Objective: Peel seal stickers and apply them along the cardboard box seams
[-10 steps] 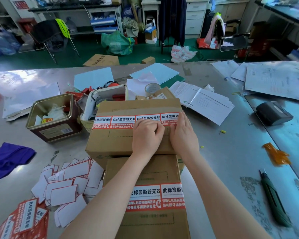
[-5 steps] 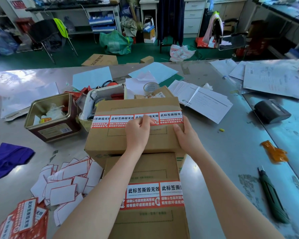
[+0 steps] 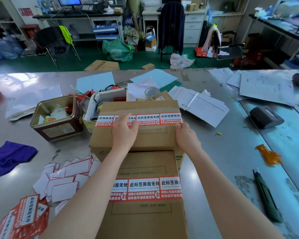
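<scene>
Two brown cardboard boxes sit in a line before me. The far box [image 3: 152,137] carries a row of red-and-white seal stickers [image 3: 150,119] across its top seam. My left hand [image 3: 124,130] lies flat on that row, fingers straight, pressing the stickers left of centre. My right hand [image 3: 186,135] holds the box's right edge just under the last sticker, fingers bent over the corner. The near box [image 3: 145,216] has its own sticker row [image 3: 145,188], partly hidden by my left forearm. Unpeeled stickers [image 3: 22,218] lie stacked at the lower left.
White backing papers [image 3: 64,180] are heaped left of the near box. A gold tin [image 3: 57,118], an open white box [image 3: 107,99] and a tape roll [image 3: 152,91] stand behind. A green knife [image 3: 266,195], orange scrap [image 3: 268,155], paper stacks [image 3: 202,104] and black device [image 3: 266,116] lie right.
My left hand has slid leftward along the sticker row and flattened out. My right hand moved out to the box's right edge. The hands, first close together, are now apart.
</scene>
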`<state>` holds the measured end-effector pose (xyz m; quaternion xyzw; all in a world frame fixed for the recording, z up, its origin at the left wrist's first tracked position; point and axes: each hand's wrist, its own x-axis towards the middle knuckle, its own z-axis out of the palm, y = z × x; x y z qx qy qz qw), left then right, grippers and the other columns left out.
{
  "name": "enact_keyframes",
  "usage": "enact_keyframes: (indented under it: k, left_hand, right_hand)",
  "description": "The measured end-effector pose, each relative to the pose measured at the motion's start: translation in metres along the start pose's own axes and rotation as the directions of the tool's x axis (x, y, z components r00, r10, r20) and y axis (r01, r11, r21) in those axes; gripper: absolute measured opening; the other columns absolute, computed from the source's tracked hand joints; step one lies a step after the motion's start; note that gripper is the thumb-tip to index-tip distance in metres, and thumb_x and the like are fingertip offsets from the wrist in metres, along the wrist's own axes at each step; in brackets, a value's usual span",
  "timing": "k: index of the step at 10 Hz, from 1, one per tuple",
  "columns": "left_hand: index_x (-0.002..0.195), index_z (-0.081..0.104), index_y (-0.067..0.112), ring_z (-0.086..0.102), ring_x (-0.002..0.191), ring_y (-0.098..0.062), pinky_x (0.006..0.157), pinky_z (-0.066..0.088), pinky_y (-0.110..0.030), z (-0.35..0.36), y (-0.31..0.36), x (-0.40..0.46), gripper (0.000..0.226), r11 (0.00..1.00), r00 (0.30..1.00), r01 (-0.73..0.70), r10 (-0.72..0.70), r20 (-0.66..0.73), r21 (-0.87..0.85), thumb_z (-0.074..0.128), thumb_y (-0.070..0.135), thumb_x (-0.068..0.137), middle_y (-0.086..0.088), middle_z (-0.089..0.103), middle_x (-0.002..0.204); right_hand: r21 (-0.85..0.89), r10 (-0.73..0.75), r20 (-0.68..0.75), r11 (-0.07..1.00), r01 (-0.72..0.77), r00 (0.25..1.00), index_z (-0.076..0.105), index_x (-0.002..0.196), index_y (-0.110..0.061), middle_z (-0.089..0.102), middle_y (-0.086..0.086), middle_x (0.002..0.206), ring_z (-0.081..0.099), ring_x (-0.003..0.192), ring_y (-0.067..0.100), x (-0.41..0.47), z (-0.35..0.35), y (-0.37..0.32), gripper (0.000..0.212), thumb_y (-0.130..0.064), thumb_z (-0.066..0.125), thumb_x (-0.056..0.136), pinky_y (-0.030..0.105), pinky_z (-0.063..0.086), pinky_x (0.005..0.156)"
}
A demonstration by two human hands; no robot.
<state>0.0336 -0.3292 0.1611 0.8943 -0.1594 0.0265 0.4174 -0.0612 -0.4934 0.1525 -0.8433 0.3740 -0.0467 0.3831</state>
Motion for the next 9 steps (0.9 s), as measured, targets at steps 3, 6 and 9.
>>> enact_keyframes:
  k: [3, 6, 9]
  left_hand:
    - [0.138, 0.044, 0.016, 0.033, 0.135, -0.018, 0.111, 0.030, -0.041, -0.063, -0.052, -0.009, 0.046, 0.931, 0.991, -0.071, 0.024, 0.134, 0.359, 0.044, 0.029, 0.094, 0.000, 0.038, 0.147]
    - [0.133, 0.049, 0.015, 0.042, 0.128, -0.019, 0.100, 0.038, -0.035, -0.102, -0.046, -0.010, 0.042, 0.942, 0.946, -0.062, -0.050, 0.321, 0.330, 0.046, 0.028, 0.094, -0.002, 0.044, 0.142]
    - [0.120, 0.060, 0.015, 0.050, 0.099, -0.013, 0.081, 0.040, -0.026, -0.125, -0.022, 0.000, 0.033, 0.976, 0.929, -0.092, 0.014, 0.370, 0.195, 0.046, 0.031, 0.095, -0.005, 0.058, 0.127]
  right_hand:
    - [-0.120, 0.027, -0.163, 0.992, -0.048, 0.986, 0.047, 0.105, -0.011, 0.061, 0.013, 0.107, 0.050, 0.091, 0.029, -0.012, 0.005, -0.008, 0.038, -0.037, 0.021, 0.100, 0.038, 0.032, 0.077]
    - [-0.183, -0.007, -0.214, 0.983, -0.033, 0.977, 0.052, 0.104, -0.006, 0.059, 0.015, 0.111, 0.052, 0.106, 0.034, -0.023, 0.006, -0.014, 0.026, -0.021, 0.032, 0.097, 0.042, 0.042, 0.085]
    - [-0.159, -0.106, -0.155, 0.984, 0.081, 0.982, 0.056, 0.088, -0.009, 0.060, 0.010, 0.096, 0.054, 0.084, 0.027, -0.031, 0.000, -0.032, 0.020, -0.009, 0.036, 0.090, 0.032, 0.042, 0.070]
